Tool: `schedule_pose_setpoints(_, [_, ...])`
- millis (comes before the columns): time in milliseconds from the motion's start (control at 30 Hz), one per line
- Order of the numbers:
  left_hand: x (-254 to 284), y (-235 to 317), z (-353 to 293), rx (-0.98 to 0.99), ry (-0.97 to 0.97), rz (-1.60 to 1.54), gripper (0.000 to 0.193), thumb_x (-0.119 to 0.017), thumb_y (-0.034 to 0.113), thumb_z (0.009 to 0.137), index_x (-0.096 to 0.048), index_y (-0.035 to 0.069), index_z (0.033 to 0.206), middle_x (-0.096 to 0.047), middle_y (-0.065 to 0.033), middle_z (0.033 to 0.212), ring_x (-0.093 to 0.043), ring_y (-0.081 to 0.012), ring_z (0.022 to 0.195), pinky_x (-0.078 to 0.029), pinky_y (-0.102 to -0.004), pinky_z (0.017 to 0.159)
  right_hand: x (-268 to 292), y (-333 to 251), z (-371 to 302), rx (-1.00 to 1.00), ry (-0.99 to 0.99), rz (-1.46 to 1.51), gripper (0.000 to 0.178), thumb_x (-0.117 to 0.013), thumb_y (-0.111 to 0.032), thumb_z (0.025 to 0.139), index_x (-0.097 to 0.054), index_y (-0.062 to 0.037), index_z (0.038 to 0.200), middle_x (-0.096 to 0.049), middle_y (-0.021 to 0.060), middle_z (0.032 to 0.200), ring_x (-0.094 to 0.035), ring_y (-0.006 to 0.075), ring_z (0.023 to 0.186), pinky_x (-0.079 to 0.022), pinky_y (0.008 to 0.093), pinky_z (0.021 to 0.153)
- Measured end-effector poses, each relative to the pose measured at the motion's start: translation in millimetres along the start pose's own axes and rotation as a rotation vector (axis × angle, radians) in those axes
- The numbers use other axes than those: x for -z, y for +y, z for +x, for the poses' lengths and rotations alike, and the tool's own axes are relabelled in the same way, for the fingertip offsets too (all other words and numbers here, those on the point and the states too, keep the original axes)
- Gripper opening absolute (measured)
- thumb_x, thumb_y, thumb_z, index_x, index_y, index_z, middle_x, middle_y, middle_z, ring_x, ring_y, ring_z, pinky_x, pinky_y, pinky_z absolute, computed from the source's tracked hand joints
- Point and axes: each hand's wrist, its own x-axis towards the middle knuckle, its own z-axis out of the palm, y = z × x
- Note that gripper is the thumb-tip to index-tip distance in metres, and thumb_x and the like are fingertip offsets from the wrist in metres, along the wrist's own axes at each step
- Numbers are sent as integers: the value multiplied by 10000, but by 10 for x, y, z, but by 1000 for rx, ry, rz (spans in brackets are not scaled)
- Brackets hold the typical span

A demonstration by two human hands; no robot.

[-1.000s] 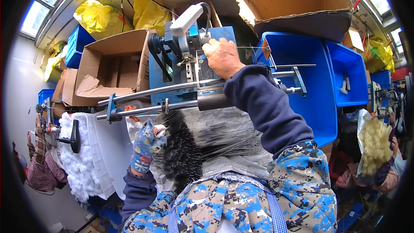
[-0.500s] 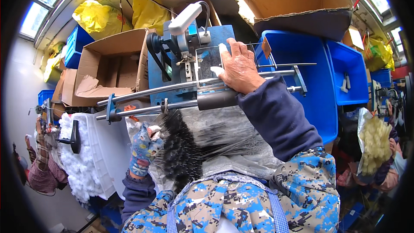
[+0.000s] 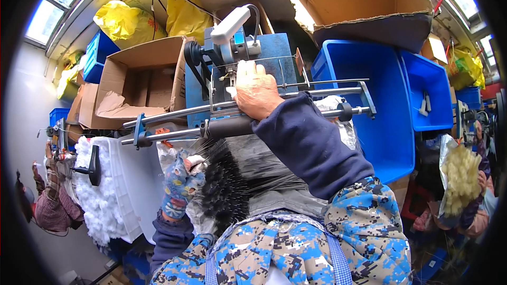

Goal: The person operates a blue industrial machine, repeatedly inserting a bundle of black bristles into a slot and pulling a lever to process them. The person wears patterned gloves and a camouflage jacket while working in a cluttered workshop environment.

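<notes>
My right hand (image 3: 257, 92) is bare, with white wrapping on its thumb. It lies with fingers stretched forward over the sliding carriage, beside the metal head of a blue bench machine (image 3: 272, 47). Below its wrist is the carriage's dark grey cylinder (image 3: 229, 127), which rides on a steel rod (image 3: 327, 93) assembly. My left hand (image 3: 182, 179), in a patterned blue glove with bare or wrapped fingertips, is closed in a pinch; what it holds, if anything, cannot be made out. Right next to it stands a dense mass of black bristles (image 3: 224, 184) on silvery sheeting.
An open cardboard box (image 3: 140, 82) stands left of the machine, and a large blue bin (image 3: 369, 100) to its right. A white tub of white fibre (image 3: 97, 200) carries a black hair dryer (image 3: 94, 166). Other people work at far left and far right.
My right hand has moved left along the rods, and the carriage with its dark cylinder has slid left with it. My left hand stays beside the black bristles, nearly unmoved.
</notes>
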Motion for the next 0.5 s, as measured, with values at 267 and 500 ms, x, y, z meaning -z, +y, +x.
schedule_pose_setpoints(267, [-58, 19, -15, 178, -17, -323, 134, -520, -37, 847, -537, 0, 975, -653, -105, 790, -626, -141, 650, -495, -250, 587, 189, 413, -141, 46, -56, -89, 563, -639, -308, 790, -470, 98, 1140, -496, 194, 1018, -546, 320, 899, -484, 369, 753])
schedule_pose_setpoints(500, [-107, 53, -3, 306, -10, -629, 113, -497, -4, 887, -471, 11, 995, -649, -122, 864, -584, -107, 661, -465, -229, 573, 500, 831, 15, -2, 155, -371, 343, -678, -206, 724, -597, -20, 1001, -517, 92, 1021, -482, 259, 968, -383, 396, 778])
